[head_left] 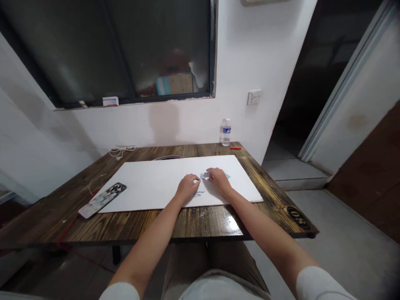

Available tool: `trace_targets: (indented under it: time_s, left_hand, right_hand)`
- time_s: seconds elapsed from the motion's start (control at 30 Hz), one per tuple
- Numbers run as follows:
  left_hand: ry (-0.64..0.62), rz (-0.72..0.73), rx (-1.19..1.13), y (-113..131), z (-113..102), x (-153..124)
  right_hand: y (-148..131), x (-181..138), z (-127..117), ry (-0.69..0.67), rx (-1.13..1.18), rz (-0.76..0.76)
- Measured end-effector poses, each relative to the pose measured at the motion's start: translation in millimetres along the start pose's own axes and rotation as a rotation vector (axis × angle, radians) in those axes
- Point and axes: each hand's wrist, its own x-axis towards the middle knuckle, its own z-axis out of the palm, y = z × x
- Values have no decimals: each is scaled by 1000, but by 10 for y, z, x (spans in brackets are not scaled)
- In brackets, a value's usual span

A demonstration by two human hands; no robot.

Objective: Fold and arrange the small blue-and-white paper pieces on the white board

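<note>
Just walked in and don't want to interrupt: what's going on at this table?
A seated person works at a wooden table with a big white sheet on it. The left hand and right hand meet over some small blue pieces near the sheet's middle, fingertips on them. A phone lies by the sheet's left corner; a water bottle stands at the back.

Small blue-and-white piece (204,176), flat on white board (150,183), right of centre; detail unclear.

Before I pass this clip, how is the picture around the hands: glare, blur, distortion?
Head view: glare on the table near its front edge; blue pieces between left hand and right hand too small and soft to identify; wide lens slants the door frame; lower right corner darkens.
</note>
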Motion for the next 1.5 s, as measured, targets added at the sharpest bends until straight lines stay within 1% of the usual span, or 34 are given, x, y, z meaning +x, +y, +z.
trace_targets:
  time_s: [0.07, 0.13, 0.2, 0.27, 0.33, 0.43, 0.5, 0.57, 0.63, 0.7, 0.8, 0.9, 1.0, 1.1, 1.2, 1.4, 1.5]
  left_hand:
    - [-8, 9, -3, 1, 3, -4]
    - [10, 6, -1, -1, 12, -3]
    - [51, -4, -3, -9, 24, -1]
    - [96, -28, -6, -21, 32, 2]
    - [116, -50, -7, -30, 34, 0]
    - [103, -49, -7, -27, 28, -14]
    - [83, -28, -5, -11, 22, -24]
    - [49, -6, 7, 13, 20, -26]
    - [-7, 13, 29, 42, 24, -21]
    - [-76, 39, 58, 69, 29, -24]
    - [-181, 94, 119, 88, 29, -81]
    - [-294, 170, 211, 60, -7, -201]
    - [-383, 212, 280, -13, -78, -311]
    - [-417, 176, 337, -87, -141, -335]
    - [-411, 113, 373, -134, -155, -273]
    - [-319, 23, 324, -211, -56, -80]
    - [-306, 6, 309, -214, 1, 23]
  right_hand:
    - [35, -3, -11, 50, 121, 48]
    - [62, -17, -32, 50, 249, 79]
    - [65, -42, -52, -6, 363, 71]
    - [36, -73, -64, -80, 428, 14]
    - [-17, -101, -68, -123, 402, -60]
    - [-89, -121, -80, -130, 211, -143]
    - [-97, -118, -105, -114, 103, -161]
    - [-56, -109, -145, -83, 55, -117]
    - [32, -104, -196, -47, 17, -9]
    - [152, -108, -257, -41, -46, 108]
    - [357, -124, -357, -81, -119, 249]
    - [543, -137, -447, -131, -125, 344]
    - [670, -138, -495, -188, -93, 382]
    - [728, -127, -489, -191, -40, 360]
    - [734, -110, -455, -187, 35, 305]
    - [673, -91, -383, -190, 130, 118]
    - [651, -87, -331, -188, 139, 34]
